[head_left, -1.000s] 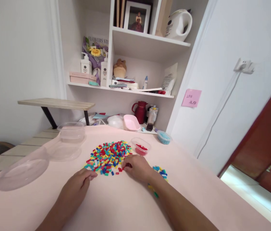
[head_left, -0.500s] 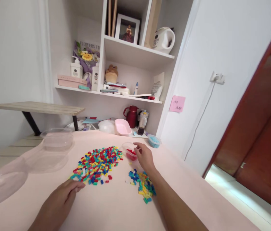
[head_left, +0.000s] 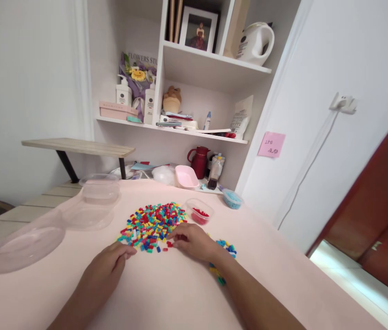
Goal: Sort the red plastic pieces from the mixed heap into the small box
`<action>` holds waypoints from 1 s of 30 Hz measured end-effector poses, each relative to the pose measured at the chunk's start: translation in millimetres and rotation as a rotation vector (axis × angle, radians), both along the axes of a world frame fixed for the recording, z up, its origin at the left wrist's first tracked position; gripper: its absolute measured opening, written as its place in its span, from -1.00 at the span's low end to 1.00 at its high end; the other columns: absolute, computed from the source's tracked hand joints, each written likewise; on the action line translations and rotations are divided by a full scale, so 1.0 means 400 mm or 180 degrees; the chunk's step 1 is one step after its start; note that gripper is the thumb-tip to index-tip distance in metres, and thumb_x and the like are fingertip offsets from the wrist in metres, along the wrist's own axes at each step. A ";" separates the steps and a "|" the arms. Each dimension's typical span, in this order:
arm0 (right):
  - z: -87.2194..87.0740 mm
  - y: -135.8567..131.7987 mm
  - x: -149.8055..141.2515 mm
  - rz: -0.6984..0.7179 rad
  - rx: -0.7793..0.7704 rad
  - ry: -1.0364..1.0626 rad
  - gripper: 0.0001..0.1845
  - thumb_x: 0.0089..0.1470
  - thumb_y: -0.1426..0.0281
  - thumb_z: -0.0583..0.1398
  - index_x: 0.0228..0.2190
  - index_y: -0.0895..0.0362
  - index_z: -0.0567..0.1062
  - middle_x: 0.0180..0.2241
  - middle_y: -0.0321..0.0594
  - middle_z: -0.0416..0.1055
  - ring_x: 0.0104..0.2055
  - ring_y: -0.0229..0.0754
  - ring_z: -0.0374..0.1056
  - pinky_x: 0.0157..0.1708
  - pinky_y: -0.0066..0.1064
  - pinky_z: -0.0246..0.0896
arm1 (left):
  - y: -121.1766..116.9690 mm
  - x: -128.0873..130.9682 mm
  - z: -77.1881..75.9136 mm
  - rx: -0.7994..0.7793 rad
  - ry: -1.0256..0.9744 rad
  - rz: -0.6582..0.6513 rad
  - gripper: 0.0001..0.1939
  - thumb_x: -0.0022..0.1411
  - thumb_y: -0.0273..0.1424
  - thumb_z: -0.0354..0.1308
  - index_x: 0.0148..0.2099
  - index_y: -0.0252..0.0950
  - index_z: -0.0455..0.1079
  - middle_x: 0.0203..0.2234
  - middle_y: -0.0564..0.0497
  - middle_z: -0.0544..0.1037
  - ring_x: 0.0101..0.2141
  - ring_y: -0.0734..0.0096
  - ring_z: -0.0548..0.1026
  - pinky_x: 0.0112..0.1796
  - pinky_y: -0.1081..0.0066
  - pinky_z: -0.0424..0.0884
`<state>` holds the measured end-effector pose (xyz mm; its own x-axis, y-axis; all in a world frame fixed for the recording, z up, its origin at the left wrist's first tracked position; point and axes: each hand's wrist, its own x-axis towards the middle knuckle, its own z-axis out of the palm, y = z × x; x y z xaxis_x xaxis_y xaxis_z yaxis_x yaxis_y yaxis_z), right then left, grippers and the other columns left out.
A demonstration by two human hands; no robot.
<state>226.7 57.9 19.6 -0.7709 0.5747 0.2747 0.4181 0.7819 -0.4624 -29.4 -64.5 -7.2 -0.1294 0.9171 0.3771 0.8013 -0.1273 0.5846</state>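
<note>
A large pile of small, brightly coloured plastic bricks lies on the pink table. My right hand reaches to the pile's right edge, thumb and fingers apart and curved beside a few red bricks; it partly hides them. At the pile's lower left, my left hand rests on the table with its fingers drawn together; what they may hold is hidden. Behind my right hand stands a clear plastic tub with red bricks in it. A smaller group of blue, yellow and green bricks lies partly under my right forearm.
Clear plastic containers and a clear lid sit on the left. A tub of light blue pieces is at the back right. Farther back are a pink tray, a red jug and a dark-filled bottle.
My right hand has moved from the tub of red bricks toward me and left, down to the pile's edge. My left hand stays by the pile. The view has shifted slightly left.
</note>
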 end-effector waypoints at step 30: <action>0.038 0.036 0.047 -0.0666 0.0023 0.0278 -0.93 -0.05 0.38 0.30 -0.49 0.11 0.51 -0.43 -0.32 0.47 -0.40 -0.27 0.33 -0.39 -0.48 0.14 | -0.003 0.001 0.004 -0.0030 -0.0065 0.0010 -0.67 0.16 -0.36 -0.05 -0.26 -0.12 0.57 -0.28 0.04 0.65 -0.21 0.30 0.59 -0.15 0.36 0.49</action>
